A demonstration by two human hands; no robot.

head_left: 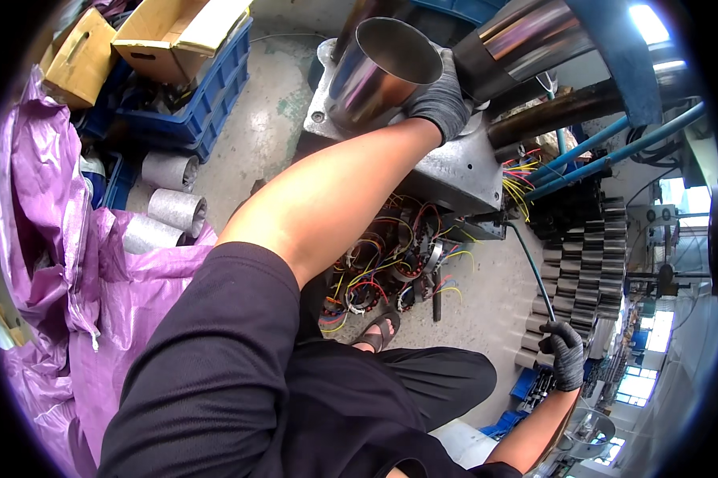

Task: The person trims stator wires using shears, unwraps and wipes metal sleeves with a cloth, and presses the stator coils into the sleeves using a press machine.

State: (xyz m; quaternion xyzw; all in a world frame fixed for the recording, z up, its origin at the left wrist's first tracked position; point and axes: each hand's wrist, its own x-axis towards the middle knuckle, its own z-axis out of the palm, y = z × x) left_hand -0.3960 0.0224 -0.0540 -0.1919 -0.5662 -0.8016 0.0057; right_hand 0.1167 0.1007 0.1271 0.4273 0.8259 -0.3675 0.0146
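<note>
My left hand [443, 102], in a grey knit glove, curls round the right side of a shiny metal cylinder [375, 84]. Its fingertips are partly hidden behind it. The cylinder is open at the top and stands tilted on a grey metal machine block [462, 171]. Off to the right, my gloved right hand [564, 356] is closed on the end of a thin dark lever [530, 267], which runs up to the side of that block. Above the block, close by my left hand, lies a large shiny horizontal cylinder [526, 44].
Below the block sit wound motor stators with coloured wires [399, 267]. Rows of metal sleeves [574, 279] stand at the right. On the left are rough grey cylinders [176, 209], a purple woven sack [48, 207], blue crates [207, 111] and a cardboard box [164, 44]. Blue pipes [606, 159] cross the upper right.
</note>
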